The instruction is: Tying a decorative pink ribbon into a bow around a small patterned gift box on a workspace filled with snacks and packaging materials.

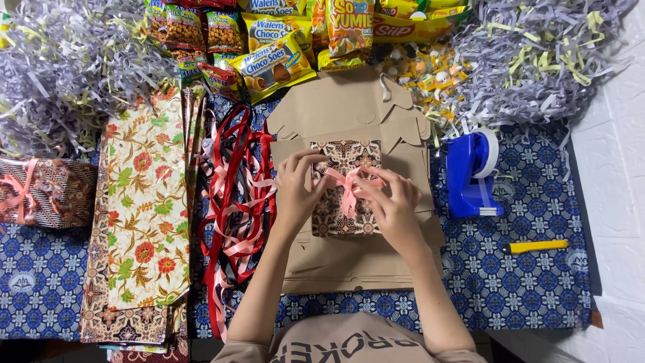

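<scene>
A small box wrapped in brown patterned paper [344, 156] lies on flat brown cardboard sheets [349, 107] in the middle of the table. A pink ribbon [349, 191] is tied across the box in a bow. My left hand [295, 191] pinches the ribbon's left loop at the box's left edge. My right hand [396, 202] holds the ribbon's right side, with its fingers over the box's right half. Both hands rest on the box.
A heap of red and pink ribbons [235, 208] lies left of the cardboard, beside floral wrapping paper [144, 202]. A wrapped gift [40, 191] sits far left. A blue tape dispenser [470, 175] and yellow cutter [537, 246] lie right. Snack packets [275, 57] and shredded paper [537, 60] line the back.
</scene>
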